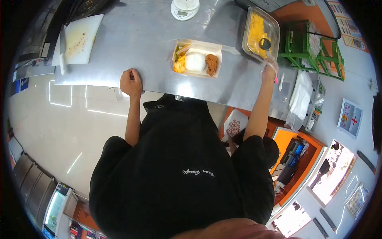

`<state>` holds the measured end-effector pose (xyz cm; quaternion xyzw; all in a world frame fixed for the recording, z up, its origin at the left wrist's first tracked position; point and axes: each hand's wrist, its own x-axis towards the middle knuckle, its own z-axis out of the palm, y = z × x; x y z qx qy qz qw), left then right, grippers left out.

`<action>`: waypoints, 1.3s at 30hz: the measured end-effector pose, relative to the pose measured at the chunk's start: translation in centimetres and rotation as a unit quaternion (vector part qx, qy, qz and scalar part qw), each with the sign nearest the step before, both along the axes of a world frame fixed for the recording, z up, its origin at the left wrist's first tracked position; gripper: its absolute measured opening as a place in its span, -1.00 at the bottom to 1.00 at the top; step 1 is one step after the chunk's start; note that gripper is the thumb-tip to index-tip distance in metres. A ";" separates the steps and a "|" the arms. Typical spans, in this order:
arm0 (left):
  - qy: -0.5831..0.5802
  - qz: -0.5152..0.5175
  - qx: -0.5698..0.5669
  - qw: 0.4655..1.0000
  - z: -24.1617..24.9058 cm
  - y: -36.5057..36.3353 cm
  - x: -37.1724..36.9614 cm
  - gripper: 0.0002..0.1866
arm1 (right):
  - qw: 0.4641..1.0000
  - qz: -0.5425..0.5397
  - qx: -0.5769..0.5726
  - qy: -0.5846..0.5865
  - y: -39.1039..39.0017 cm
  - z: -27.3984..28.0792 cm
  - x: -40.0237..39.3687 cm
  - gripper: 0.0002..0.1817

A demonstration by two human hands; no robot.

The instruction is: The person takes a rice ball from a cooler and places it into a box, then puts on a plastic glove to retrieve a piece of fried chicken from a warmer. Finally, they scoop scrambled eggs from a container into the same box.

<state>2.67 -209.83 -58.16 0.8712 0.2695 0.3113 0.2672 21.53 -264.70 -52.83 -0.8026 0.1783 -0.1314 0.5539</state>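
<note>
My left hand [131, 82] rests on the front edge of the metal table, its fingers curled into a loose fist with nothing visible in them. At the near end of a clear plastic container [274, 30], my right hand [269, 70] wears a thin clear glove. Its fingers look closed, but what they grip is hidden. Yellow food [256, 26] fills part of the container, and a round black piece [264, 44] lies on it. Between my hands stands an open paper meal box [203, 43] with white rice [195, 62], browned meat [211, 63] and yellow pieces [180, 65].
A white cutting board [81, 38] with a knife [62, 49] lies at the table's left end. A kitchen scale [185, 10] sits at the back. Right of the container are a green rack [298, 44] and plastic bags [301, 93]. Orange shelving [308, 159] stands below right.
</note>
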 end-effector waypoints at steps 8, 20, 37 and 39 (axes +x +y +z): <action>-0.007 0.009 0.011 1.000 -0.8 0.1 -0.3 -0.91 | 0.993 -0.001 -0.118 0.011 13.7 6.5 -12.1 -0.78; -0.006 -0.003 0.030 1.000 -0.9 -0.1 -0.5 -0.92 | 0.940 0.153 -0.223 -0.209 28.4 3.6 -18.9 -0.72; -0.023 0.002 0.039 0.999 -0.8 -0.9 -0.6 -0.93 | 0.878 -0.009 -0.443 -0.183 17.7 2.0 -14.9 -0.65; -0.006 -0.003 0.042 0.999 -0.6 -1.2 -0.9 -0.91 | 0.877 -0.034 -0.426 -0.218 14.1 3.4 -10.8 -0.66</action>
